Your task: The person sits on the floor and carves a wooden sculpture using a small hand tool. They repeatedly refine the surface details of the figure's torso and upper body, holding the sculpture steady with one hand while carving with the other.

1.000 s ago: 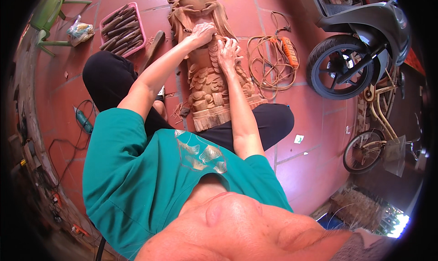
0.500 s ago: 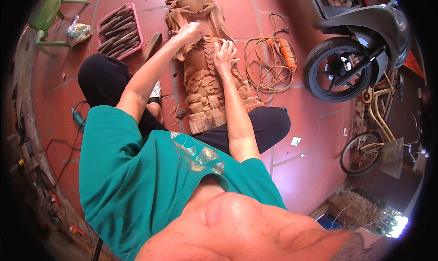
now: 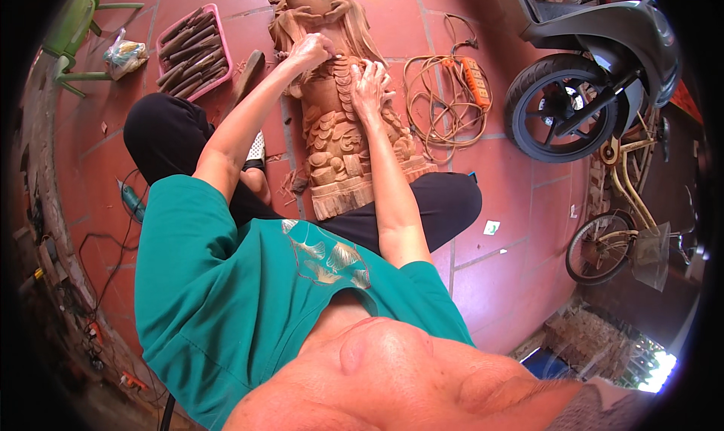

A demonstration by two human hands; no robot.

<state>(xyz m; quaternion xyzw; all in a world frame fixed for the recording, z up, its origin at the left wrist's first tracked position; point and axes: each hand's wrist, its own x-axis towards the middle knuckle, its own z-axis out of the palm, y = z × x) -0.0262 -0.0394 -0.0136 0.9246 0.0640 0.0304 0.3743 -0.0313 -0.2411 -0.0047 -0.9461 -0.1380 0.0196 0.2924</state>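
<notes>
A carved wooden statue (image 3: 323, 99) lies on its back between my bent legs, its base near me and its head at the top edge. My left hand (image 3: 311, 52) is closed in a fist over the statue's middle, beside a raised band of scale-like carving (image 3: 343, 84). What its fingers hold is too small to make out. My right hand (image 3: 369, 88) rests on the statue just right of that band, fingers spread over the wood.
A pink tray (image 3: 226, 48) of dark-handled tools, a long wooden piece (image 3: 247, 75) and a plastic bag (image 3: 123, 56) lie at left near a green chair (image 3: 69, 24). At right are a coiled cord with an orange power strip (image 3: 476, 84), a motorbike wheel (image 3: 554, 108) and a bicycle (image 3: 603, 246).
The whole view has shifted slightly. Both hands stay at nearly the same spots on the statue, with only a small movement of the fingers.
</notes>
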